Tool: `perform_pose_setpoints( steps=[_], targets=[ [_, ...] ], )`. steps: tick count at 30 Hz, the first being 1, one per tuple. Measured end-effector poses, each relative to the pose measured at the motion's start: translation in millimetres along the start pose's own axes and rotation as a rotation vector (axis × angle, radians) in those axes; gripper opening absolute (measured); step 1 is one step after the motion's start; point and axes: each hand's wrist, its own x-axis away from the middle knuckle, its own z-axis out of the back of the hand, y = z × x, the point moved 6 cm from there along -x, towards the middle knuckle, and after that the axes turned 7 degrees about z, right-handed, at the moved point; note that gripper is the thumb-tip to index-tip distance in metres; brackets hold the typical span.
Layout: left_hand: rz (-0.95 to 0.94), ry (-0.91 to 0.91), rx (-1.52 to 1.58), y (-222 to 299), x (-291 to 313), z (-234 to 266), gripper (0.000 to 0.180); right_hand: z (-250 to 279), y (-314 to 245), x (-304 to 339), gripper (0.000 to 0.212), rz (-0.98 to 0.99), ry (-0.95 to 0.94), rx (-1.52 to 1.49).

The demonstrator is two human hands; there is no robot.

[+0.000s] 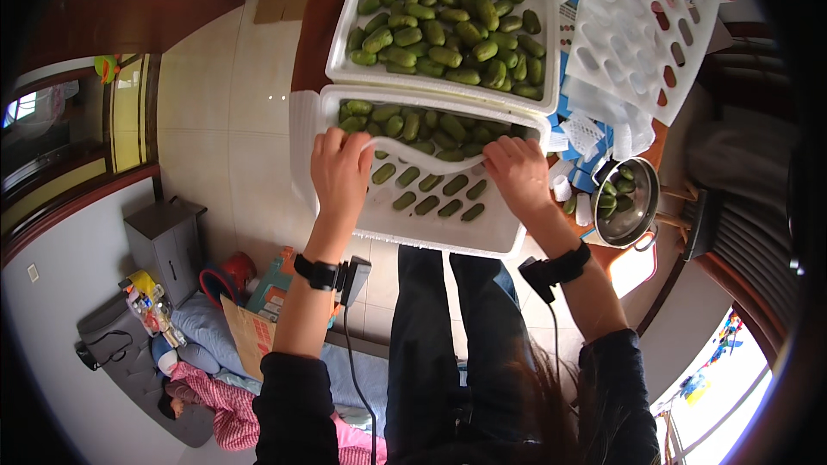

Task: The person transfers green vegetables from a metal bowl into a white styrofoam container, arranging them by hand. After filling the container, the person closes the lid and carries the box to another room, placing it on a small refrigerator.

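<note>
A white foam sheet with oval holes (438,195) covers the nearer part of a white foam box (543,131). Both my hands hold its far edge, which bows up between them. My left hand (339,174) has its fingers closed on the left end of that edge; my right hand (520,176) pinches the right end. Through the holes show small green oblong fruits, and beyond the sheet more green fruits (412,125) lie loose in the box. Just behind stands a second white foam box (552,60), heaped with the same green fruits (444,33).
On the brown table (307,52), another perforated sheet (620,60) hangs at the right. A metal pot (648,207) nearby holds several green fruits. Cabled black bands (320,272) circle my wrists. At the lower left are a cardboard piece (245,336) and a person in pink checks (233,413).
</note>
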Motion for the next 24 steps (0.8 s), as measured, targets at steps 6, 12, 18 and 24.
perform_pose_setpoints(
  steps=[6, 12, 18, 24],
  targets=[
    [0.125, 0.079, 0.114, -9, -10, -1, 0.013, 16, 7, 2, 0.010, -0.120, 0.155, -0.203],
    [0.422, -0.033, 0.543, -30, -6, -23, 0.025, 9, 12, 0, 0.011, -0.287, 0.153, -0.202],
    [-0.066, -0.140, 0.435, 0, 13, -13, 0.032, 1, 16, 0, 0.011, -0.409, 0.128, -0.344],
    [-0.034, -0.384, 0.346, -7, -9, -25, 0.056, -2, 11, 6, 0.014, -0.506, 0.184, -0.471]
  ],
)
